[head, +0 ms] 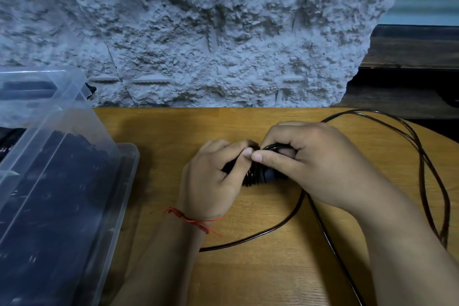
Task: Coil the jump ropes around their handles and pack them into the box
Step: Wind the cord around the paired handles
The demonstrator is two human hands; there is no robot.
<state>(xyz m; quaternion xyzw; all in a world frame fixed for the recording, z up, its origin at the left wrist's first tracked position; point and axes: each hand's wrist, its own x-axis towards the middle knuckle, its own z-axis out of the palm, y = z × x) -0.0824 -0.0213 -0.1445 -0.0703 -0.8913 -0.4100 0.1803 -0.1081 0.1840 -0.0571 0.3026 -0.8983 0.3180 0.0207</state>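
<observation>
Clear plastic box (129, 156), desk (248, 278) left edge: dark, indistinct contents. Left hand (213, 179) and right hand (313, 164) both clasp rope-wound black handles (258, 177). Loose rope (223, 246) loops toward right edge.

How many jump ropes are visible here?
1. The jump rope is gripped by left hand and right hand above the table, cord trailing right. Dark shapes in the box may hide more.

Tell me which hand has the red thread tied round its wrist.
The left hand, nearer the clear plastic box. A red thread circles its wrist; the right hand has a bare wrist. Both grip the partly coiled jump rope.
</observation>
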